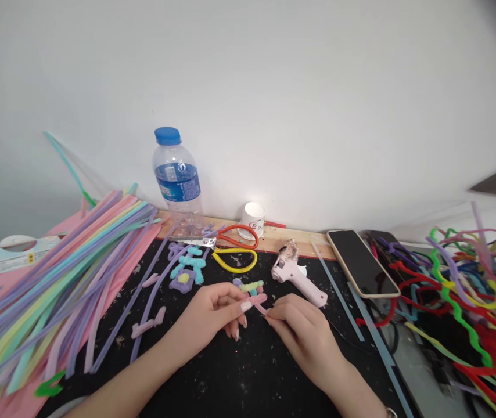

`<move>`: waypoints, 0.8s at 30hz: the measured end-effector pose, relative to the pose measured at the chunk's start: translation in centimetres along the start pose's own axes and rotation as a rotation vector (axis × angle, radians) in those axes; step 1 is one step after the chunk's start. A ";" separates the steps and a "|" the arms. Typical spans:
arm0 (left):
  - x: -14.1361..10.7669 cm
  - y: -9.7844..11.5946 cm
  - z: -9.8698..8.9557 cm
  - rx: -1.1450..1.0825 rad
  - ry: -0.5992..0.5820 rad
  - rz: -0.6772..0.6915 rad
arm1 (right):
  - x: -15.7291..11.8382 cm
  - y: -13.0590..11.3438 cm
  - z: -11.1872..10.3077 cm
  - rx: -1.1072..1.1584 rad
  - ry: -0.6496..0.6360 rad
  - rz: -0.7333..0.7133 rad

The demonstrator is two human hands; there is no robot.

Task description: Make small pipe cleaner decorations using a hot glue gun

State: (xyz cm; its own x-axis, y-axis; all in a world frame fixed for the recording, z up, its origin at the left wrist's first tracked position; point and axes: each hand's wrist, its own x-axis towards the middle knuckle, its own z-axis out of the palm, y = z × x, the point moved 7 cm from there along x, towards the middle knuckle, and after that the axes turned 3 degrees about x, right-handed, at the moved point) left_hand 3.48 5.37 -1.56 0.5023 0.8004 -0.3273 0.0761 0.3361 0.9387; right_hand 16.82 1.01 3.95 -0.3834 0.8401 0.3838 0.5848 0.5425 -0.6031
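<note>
Between my two hands is a short pink pipe cleaner [258, 300], bent into a small shape. My left hand [217, 307] pinches one end between thumb and fingers, and my right hand [302, 328] grips the other end with its fingertips. Just behind them lies a small multicoloured pipe-cleaner piece [251, 287] in yellow, green and purple. To the left of it rests a turquoise and purple pipe-cleaner figure [188, 270] with a yellow centre. Scissors [234, 249] with one red and one yellow handle lie beyond my hands, blades pointing left.
A pink glue gun [298, 276] lies behind my right hand, near glue sticks [337, 290] and a phone [363, 264]. Pastel pipe cleaners [69, 278] heap at left, bright ones [470, 307] at right. A bottle [177, 174] and paper cup [254, 216] stand by the wall.
</note>
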 end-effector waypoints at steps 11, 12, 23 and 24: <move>0.1 -0.1 0.0 0.023 -0.013 -0.012 | 0.0 1.2 -0.5 0.086 0.084 0.127; 0.1 -0.1 0.0 0.023 -0.012 -0.014 | 0.0 1.2 -0.5 0.087 0.084 0.135; 0.0 0.1 0.1 0.027 0.010 0.014 | -0.2 1.0 0.5 0.025 -0.006 0.091; -0.1 0.2 0.1 0.034 0.018 0.016 | -0.2 1.0 0.5 0.026 -0.009 0.086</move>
State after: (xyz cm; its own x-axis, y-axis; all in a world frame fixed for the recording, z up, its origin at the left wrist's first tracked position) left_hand 3.52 5.37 -1.33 0.4877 0.8145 -0.3142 0.0977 0.3067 0.9468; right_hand 17.10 1.39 2.95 -0.3389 0.8835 0.3233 0.5970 0.4676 -0.6519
